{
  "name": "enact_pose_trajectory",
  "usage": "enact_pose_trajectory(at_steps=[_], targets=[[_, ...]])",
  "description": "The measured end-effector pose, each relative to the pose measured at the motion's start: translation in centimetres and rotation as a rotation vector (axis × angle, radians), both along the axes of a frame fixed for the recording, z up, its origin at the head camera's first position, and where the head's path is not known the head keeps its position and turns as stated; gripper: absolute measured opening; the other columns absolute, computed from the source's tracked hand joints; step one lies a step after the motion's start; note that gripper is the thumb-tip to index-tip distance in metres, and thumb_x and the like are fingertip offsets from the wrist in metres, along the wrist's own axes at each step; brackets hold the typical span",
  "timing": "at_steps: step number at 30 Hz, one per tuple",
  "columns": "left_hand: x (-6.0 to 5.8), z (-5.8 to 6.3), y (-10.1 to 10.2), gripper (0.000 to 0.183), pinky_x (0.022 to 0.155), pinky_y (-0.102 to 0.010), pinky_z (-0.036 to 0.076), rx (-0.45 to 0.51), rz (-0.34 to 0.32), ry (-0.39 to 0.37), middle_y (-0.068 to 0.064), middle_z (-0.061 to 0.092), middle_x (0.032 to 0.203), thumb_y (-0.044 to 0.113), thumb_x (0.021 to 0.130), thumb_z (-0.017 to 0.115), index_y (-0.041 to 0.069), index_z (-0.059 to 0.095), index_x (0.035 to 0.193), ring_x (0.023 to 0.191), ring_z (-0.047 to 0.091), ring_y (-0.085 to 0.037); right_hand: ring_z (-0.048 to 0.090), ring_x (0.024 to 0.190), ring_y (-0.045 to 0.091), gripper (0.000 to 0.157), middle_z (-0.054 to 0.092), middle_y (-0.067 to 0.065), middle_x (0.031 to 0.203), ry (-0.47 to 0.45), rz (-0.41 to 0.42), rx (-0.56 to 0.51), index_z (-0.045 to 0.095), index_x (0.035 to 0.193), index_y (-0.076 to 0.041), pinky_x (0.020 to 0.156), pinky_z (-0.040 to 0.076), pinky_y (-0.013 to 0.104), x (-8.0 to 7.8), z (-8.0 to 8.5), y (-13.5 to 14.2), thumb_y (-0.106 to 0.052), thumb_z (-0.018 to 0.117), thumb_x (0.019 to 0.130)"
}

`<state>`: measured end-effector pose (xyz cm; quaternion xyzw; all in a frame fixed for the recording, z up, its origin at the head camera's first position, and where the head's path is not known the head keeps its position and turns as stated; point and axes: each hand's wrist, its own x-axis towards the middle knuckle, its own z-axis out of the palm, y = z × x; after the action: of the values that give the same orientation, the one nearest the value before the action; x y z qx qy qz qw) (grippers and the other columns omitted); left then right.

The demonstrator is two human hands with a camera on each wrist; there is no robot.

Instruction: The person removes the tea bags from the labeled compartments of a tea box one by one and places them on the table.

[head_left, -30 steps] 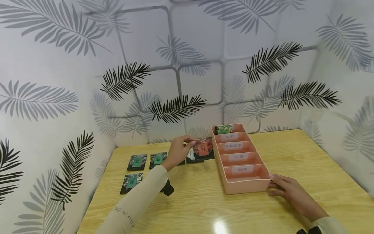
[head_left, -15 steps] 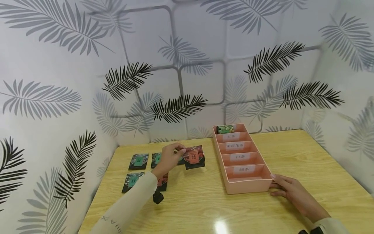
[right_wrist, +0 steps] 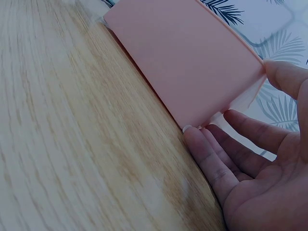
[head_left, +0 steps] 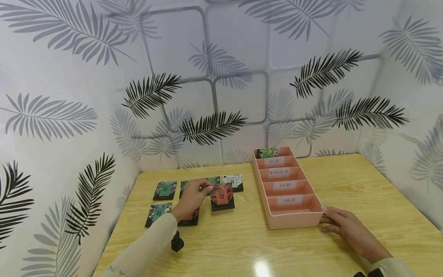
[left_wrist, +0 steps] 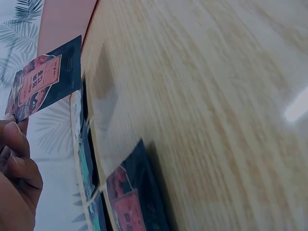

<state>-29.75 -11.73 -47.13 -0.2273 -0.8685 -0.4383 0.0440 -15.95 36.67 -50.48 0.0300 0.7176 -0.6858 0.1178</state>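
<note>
In the head view my left hand (head_left: pixel 191 197) pinches the upper corner of a red-and-black tea packet (head_left: pixel 222 197). The left wrist view has this packet (left_wrist: pixel 45 79) tilted and raised above the table, its shadow on the wood. At the right, my right hand (head_left: pixel 349 230) holds the near right corner of a pink divided box (head_left: pixel 294 221). Seen from the right wrist, the thumb rests on the box's (right_wrist: pixel 183 57) top corner and the fingers touch its side lower down. Green-patterned packets (head_left: pixel 267 153) stand in the box's far compartment.
Left of the box lie a white-labelled packet (head_left: pixel 233 181), green-labelled packets (head_left: pixel 165 190) and another red packet (head_left: pixel 194 218), partly behind my left arm. White labels with characters (head_left: pixel 289 200) mark the box's compartments. A patterned wall (head_left: pixel 238 115) borders the wooden table (head_left: pixel 238 246).
My left hand has drawn the red packet away from the back row, toward me and to the left, uncovering the white-labelled packet. The right hand stays at the box corner.
</note>
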Motion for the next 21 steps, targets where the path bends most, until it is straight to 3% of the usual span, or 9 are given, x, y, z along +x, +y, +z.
enact_pose_trajectory(at_steps=[7, 21], targets=[[0.1, -1.1, -1.0, 0.008, 0.064, -0.033, 0.046, -0.032, 0.031, 0.014, 0.007, 0.068, 0.087, 0.019, 0.102, 0.067, 0.017, 0.075, 0.101, 0.068, 0.057, -0.017, 0.068, 0.109, 0.012, 0.073, 0.069, 0.006, 0.125, -0.003, 0.001, 0.004, 0.03, 0.151, 0.019, 0.092, 0.056, 0.038, -0.1, 0.0, 0.1, -0.04, 0.047, 0.111], [0.6, -2.1, -2.2, 0.009, 0.063, -0.035, 0.05, -0.07, 0.017, -0.047, 0.008, 0.07, 0.087, 0.015, 0.103, 0.066, 0.015, 0.075, 0.102, 0.066, 0.064, -0.019, 0.069, 0.108, 0.013, 0.071, 0.07, 0.003, 0.122, 0.002, 0.002, -0.012, 0.033, 0.15, 0.019, 0.092, 0.056, 0.038, 0.1, 0.0, 0.0, -0.039, 0.047, 0.111]])
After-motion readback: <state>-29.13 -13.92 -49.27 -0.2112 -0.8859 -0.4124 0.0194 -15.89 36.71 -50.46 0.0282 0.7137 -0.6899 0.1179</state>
